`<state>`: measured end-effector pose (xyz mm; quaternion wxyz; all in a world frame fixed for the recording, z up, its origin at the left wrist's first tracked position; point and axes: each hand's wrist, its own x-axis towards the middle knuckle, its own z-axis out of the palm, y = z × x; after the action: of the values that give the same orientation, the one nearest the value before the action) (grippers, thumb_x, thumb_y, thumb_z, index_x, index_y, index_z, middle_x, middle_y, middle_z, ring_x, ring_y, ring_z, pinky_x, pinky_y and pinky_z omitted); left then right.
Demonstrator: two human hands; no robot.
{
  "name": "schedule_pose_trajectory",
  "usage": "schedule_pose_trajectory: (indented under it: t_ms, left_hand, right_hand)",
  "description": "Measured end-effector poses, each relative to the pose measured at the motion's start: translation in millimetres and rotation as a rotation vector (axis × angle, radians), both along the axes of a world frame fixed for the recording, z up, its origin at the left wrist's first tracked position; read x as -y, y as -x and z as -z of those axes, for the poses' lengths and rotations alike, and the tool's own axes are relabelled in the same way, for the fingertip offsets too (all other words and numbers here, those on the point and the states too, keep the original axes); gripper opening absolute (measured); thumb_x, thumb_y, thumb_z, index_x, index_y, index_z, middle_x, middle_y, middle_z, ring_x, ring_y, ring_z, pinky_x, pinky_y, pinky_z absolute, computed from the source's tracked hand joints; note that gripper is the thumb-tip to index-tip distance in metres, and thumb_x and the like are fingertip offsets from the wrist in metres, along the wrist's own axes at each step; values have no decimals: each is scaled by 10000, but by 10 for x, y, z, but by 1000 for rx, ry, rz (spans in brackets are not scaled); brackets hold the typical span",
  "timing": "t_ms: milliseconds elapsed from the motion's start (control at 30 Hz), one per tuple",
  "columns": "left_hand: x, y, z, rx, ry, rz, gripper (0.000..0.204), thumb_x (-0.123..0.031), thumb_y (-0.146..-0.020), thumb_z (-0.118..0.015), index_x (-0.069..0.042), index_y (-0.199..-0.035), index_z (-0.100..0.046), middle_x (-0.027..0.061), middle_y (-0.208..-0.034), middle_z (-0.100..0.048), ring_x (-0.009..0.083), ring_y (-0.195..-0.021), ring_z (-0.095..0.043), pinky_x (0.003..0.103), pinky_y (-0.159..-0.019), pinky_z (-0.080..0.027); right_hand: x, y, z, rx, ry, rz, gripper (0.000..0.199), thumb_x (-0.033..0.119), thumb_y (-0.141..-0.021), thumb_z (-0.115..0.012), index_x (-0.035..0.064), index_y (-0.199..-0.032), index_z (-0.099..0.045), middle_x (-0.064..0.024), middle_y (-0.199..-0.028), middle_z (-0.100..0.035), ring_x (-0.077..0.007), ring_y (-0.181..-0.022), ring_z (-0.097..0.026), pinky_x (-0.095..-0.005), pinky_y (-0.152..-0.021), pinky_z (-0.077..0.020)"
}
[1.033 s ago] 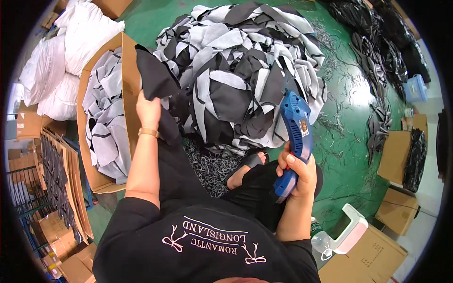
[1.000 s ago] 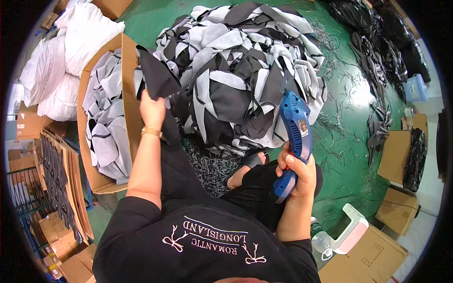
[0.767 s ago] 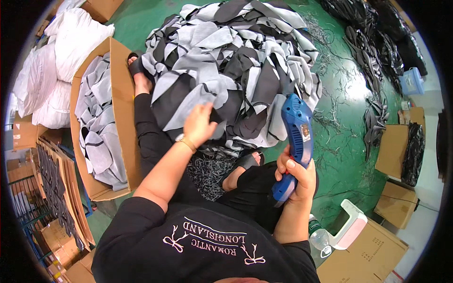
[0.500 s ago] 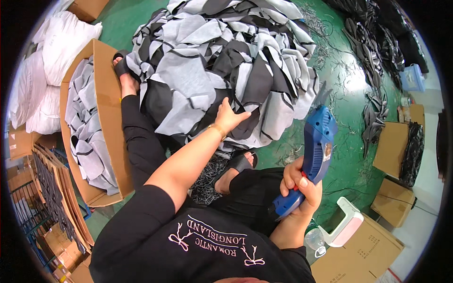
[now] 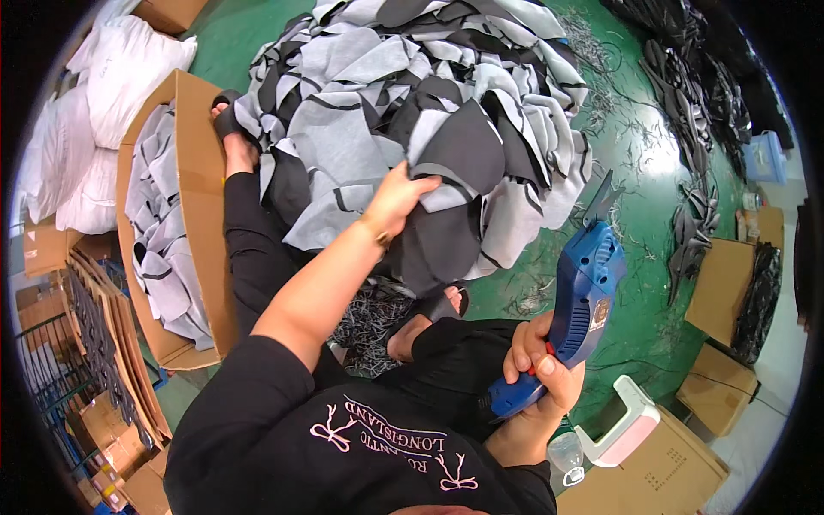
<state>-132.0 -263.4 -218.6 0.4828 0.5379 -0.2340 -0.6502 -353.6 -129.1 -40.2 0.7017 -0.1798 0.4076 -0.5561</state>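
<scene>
A large heap of cut fabric pieces (image 5: 335,137), grey on one face and black on the other, lies on the floor ahead of me. My left hand (image 5: 399,197) pinches the edge of a dark fabric piece (image 5: 459,150) at the near side of the heap, its thumb over the cloth. In my right hand (image 5: 545,365) are blue electric scissors (image 5: 584,296), gripped by the handle with a finger near the red switch. Their blades point up and away, to the right of the heap and apart from the fabric.
An open cardboard box (image 5: 202,215) of similar pieces stands left of my leg, with white sacks (image 5: 129,81) behind it. Dark thread scraps (image 5: 369,326) lie between my feet. A white-and-pink device (image 5: 627,425) and a clear bottle (image 5: 566,451) stand at the lower right.
My left hand has taken hold of a dark piece and lifted its edge, folding it up from the heap. The scissors remain in my right hand, their blades now seen wider.
</scene>
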Motion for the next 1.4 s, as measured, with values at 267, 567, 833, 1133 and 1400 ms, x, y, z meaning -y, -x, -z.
schedule_pose_trajectory:
  t_ms: [267, 567, 833, 1133, 1400]
  left_hand:
    - [-880, -1790, -560, 404, 18, -83, 451, -155, -809, -680, 16, -1202, -541, 68, -1093, -635, 168, -1018, -584, 285, -930, -423]
    - [-1483, -1398, -29, 1443, 277, -49, 614, -284, -705, -754, 4, -1189, -509, 231, -1148, -520, 380, -1118, -466, 428, -996, -374]
    - [-1357, -1093, 260, 1522, -168, 214, 1089, -315, -627, -812, -203, -1468, -130, 274, -1453, -183, 438, -1330, -249, 449, -1027, -365]
    - [-1678, -1221, 163, 1357, -21, 305, 259, -285, -710, -756, -134, -857, -606, 80, -981, -546, 301, -910, -578, 415, -723, -472]
    - [-1851, -1156, 494, 1342, -33, 152, 316, -161, -734, -723, -151, -1005, -561, 92, -981, -544, 320, -927, -585, 440, -745, -475]
  right_hand:
    - [-98, 30, 18, 53, 42, -51, 454, 152, -670, -730, -55, -995, -489, -69, -678, -459, -178, -626, -500, -288, -486, -465]
    - [-240, -70, -1, -63, 45, -17, 399, 132, -716, -723, -37, -1009, -512, -84, -737, -507, -159, -630, -519, -286, -505, -465]
    - [-243, -230, 57, -154, 52, -70, 368, 109, -743, -703, -47, -1021, -519, -77, -744, -516, -145, -630, -519, -285, -510, -466]
    - [-124, -296, 110, -261, 66, -85, 336, 100, -776, -674, -53, -1035, -527, -73, -740, -528, -140, -627, -524, -275, -518, -471]
    - [-189, -375, 111, -354, 43, -137, 302, 119, -771, -691, -19, -1002, -552, -61, -681, -545, -141, -542, -527, -252, -511, -461]
